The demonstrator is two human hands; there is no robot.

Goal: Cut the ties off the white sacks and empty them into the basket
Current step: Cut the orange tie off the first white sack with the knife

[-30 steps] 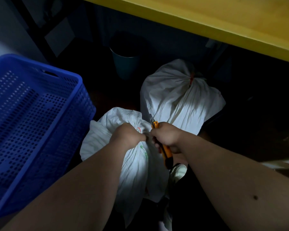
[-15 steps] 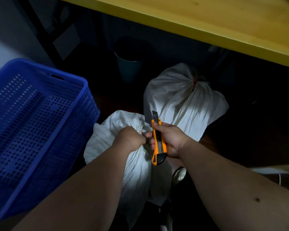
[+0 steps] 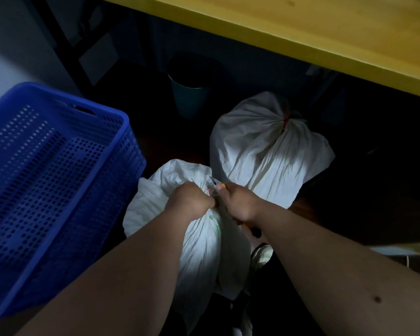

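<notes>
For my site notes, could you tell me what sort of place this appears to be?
Probably the dim floor space beneath a workbench in a workroom or storeroom: a yellow tabletop overhangs tied white sacks, a blue perforated basket and a dark bin.

You had 2 white sacks beside the blue perforated basket [image 3: 58, 166]. The near sack [image 3: 204, 251] stood just right of it, its neck bunched. The far sack [image 3: 264, 154] lay beyond, well apart from the basket, neck bound by a red tie [image 3: 286, 120].
</notes>
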